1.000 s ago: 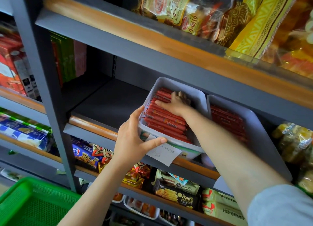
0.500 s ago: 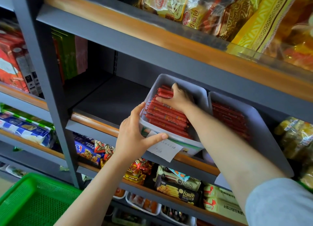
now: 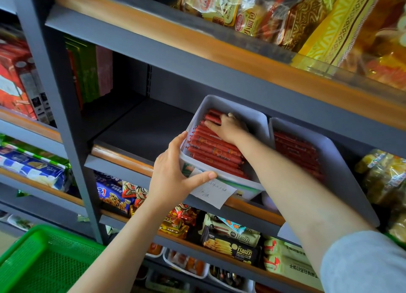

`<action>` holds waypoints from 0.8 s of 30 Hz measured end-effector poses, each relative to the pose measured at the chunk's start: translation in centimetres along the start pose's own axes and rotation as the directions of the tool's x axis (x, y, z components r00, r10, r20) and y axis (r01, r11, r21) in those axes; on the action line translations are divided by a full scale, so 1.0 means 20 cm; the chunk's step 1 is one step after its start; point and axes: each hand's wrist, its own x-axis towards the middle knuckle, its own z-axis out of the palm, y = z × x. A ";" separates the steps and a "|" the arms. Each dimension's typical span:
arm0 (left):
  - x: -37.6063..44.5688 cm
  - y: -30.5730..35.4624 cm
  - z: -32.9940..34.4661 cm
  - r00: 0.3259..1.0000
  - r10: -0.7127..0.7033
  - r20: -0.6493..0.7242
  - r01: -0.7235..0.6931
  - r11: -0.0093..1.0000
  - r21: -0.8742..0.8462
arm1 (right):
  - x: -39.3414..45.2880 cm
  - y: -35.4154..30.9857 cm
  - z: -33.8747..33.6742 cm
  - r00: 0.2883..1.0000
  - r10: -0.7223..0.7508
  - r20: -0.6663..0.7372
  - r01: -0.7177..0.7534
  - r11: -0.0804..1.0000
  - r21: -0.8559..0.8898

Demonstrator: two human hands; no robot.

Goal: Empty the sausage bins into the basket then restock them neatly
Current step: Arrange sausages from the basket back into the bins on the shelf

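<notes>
Fingers of the left hand [image 3: 173,180] are curled round the front left corner of the left sausage bin [image 3: 228,103], thumb stretched along its front wall just above a handwritten paper label [image 3: 212,192], the other fingers up against the bin's left side. The right hand [image 3: 228,127] lies palm down inside this bin, its fingers bent over the far rows of red sausages [image 3: 214,152]; whether they actually clasp any cannot be told. The bin sits tilted at the front edge of the grey shelf [image 3: 140,127], its front corner overhanging the shelf's wooden trim. The sausages lie in tidy rows across the bin, filling it nearly to the rim. A second sausage bin [image 3: 336,160] stands just beside it on the right, also holding red sausages, partly hidden by the right forearm. The green basket [image 3: 44,257] shows at the lower left corner of the view, well below the shelf
</notes>
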 end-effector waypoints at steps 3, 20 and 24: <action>0.00 0.00 0.00 1.000 -0.002 -0.004 0.002 1.000 0.006 | -0.02 0.00 -0.01 1.000 0.008 0.017 -0.008 1.000 0.002; 0.00 0.00 0.00 0.999 0.034 -0.010 -0.033 0.998 0.044 | -0.05 -0.03 -0.02 0.999 -0.040 0.035 0.033 0.983 0.183; 0.00 0.00 0.00 1.000 0.029 -0.003 -0.028 0.999 0.043 | -0.02 -0.04 -0.02 0.998 0.032 -0.055 -0.028 0.996 0.082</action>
